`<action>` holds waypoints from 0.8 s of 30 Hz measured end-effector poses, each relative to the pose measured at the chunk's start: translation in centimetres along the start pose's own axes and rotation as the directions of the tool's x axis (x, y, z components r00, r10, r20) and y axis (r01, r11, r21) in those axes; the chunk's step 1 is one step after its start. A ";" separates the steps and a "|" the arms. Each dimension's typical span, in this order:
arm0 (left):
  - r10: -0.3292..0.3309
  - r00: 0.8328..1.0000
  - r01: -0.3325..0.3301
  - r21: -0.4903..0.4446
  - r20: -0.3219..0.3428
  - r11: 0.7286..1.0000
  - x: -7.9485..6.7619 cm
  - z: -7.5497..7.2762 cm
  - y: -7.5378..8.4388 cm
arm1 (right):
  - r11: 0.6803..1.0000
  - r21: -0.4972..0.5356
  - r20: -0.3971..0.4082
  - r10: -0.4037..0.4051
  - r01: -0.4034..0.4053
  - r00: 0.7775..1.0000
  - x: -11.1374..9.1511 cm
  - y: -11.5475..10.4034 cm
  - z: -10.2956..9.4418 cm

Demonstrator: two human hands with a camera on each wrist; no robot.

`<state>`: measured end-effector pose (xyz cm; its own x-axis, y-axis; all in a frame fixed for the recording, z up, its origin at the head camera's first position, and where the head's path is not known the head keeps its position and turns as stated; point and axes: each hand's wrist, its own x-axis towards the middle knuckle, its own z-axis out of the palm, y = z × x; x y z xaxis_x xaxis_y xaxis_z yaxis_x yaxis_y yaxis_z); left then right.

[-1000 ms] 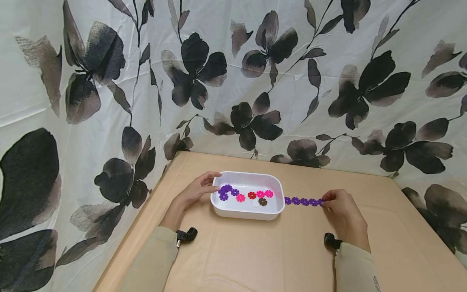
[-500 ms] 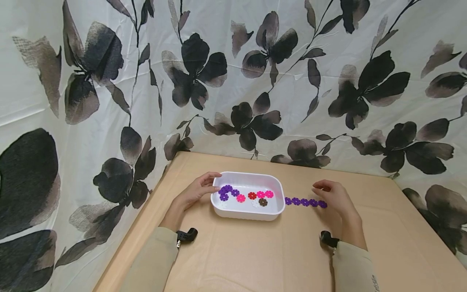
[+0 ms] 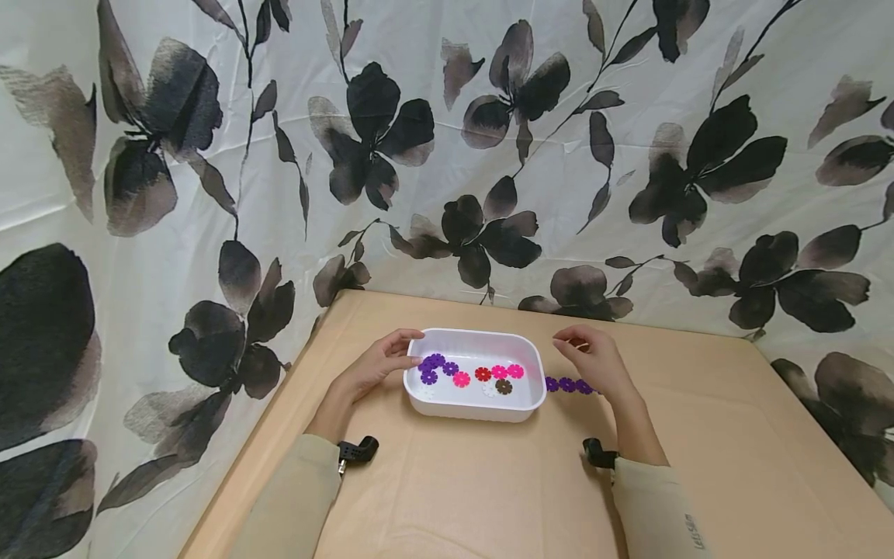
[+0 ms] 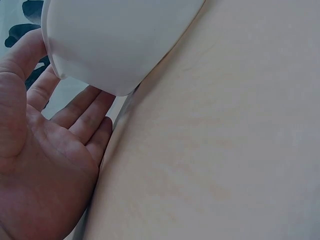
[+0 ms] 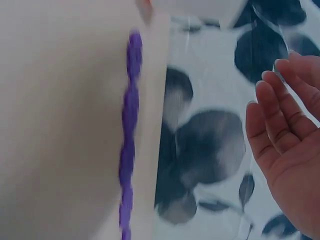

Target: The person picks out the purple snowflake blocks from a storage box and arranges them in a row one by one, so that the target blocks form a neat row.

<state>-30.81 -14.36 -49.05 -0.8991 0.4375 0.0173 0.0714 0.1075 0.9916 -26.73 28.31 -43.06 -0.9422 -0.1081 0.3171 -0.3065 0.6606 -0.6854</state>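
A white plastic tray (image 3: 464, 407) sits on the table, holding several purple flower-shaped pieces (image 3: 434, 361), pink ones (image 3: 461, 380), a red one (image 3: 483, 374) and a brown one (image 3: 504, 387). My left hand (image 3: 370, 369) grips the tray's left end, thumb on the rim and other fingers at its outer side. To the right of the tray runs a row of purple flower-shaped pieces (image 3: 567, 385), partly hidden by my right hand (image 3: 597, 361). That hand hovers over the row with bent, relaxed fingers and holds nothing; the right wrist view shows the row (image 5: 128, 125) beside it.
Light tan sheeting (image 3: 475, 489) covers the table. A white cloth with dark flower prints (image 3: 482, 241) hangs behind it and along its left side. Pale, see-through pieces (image 3: 489, 392) lie faintly visible on the tray floor.
My right hand has let go of the last purple piece in the row, lifted, and moved left toward the tray. My left hand and the tray have stayed put.
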 end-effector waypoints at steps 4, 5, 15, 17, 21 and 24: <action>0.001 1.000 -0.001 -0.002 -0.008 1.000 0.0 0.1 0.1 | 0.999 0.034 0.058 -0.039 0.037 0.998 0.4 -1.3 2.3; 0.001 1.000 -0.001 -0.002 -0.009 1.000 0.0 0.1 0.1 | 0.999 0.039 0.075 -0.038 0.036 0.996 0.5 -1.6 2.8; -0.005 1.000 0.005 0.005 -0.006 1.000 0.3 0.1 0.2 | 0.997 -0.043 0.116 -0.057 0.062 0.992 0.5 -3.1 5.7; -0.007 1.000 0.007 0.006 -0.007 1.000 0.3 0.1 0.2 | 0.997 -0.012 0.143 -0.078 0.080 0.987 0.6 -3.6 6.2; -0.010 1.000 0.010 0.008 -0.011 1.000 0.2 0.1 0.2 | 0.993 0.097 0.229 -0.094 0.074 0.969 0.7 -4.7 7.5; -0.012 1.000 0.012 0.011 -0.012 1.000 0.2 0.1 0.2 | 0.987 0.123 0.271 -0.131 0.101 0.954 0.9 -5.5 8.5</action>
<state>-30.96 -14.18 -48.86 -0.9050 0.4253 0.0073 0.0657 0.1228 0.9902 -27.07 18.22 -44.59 -0.8951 -0.3908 0.2148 -0.4142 0.5500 -0.7252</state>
